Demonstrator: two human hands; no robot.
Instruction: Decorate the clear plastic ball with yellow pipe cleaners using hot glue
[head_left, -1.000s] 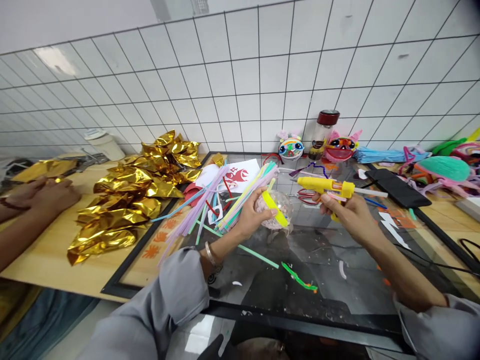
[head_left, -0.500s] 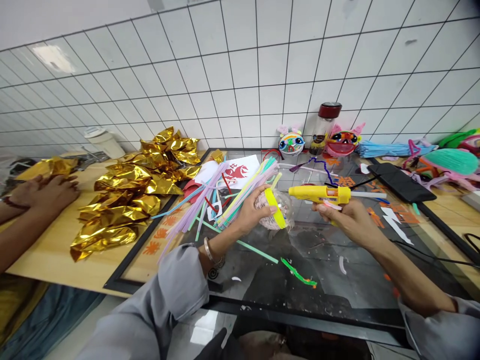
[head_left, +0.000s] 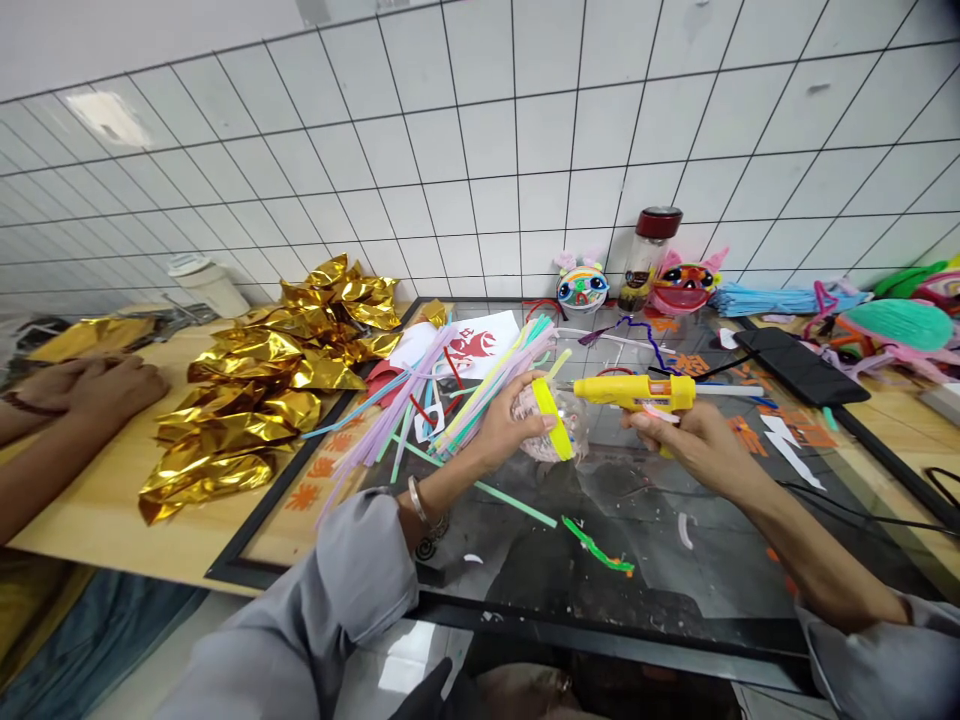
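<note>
My left hand is closed round a clear plastic ball with pale filling inside and a bright yellow band across it. In my right hand is a yellow hot glue gun, gripped by its handle, with a translucent glue stick poking out of the back. The gun's nozzle points left and sits at the upper right side of the ball, by the band; whether it touches is hard to make out. Below the ball lies a green fuzzy strip.
Pastel pipe cleaners lie left of the ball, near crumpled gold foil. Decorated balls and a bottle stand by the wall. A black pouch and a cord are rightward. Another person's hands rest at left.
The glue gun in my right hand has moved slightly left, bringing its nozzle closer to the ball. My left hand and the ball have barely shifted. The other person's hands slid a little right.
</note>
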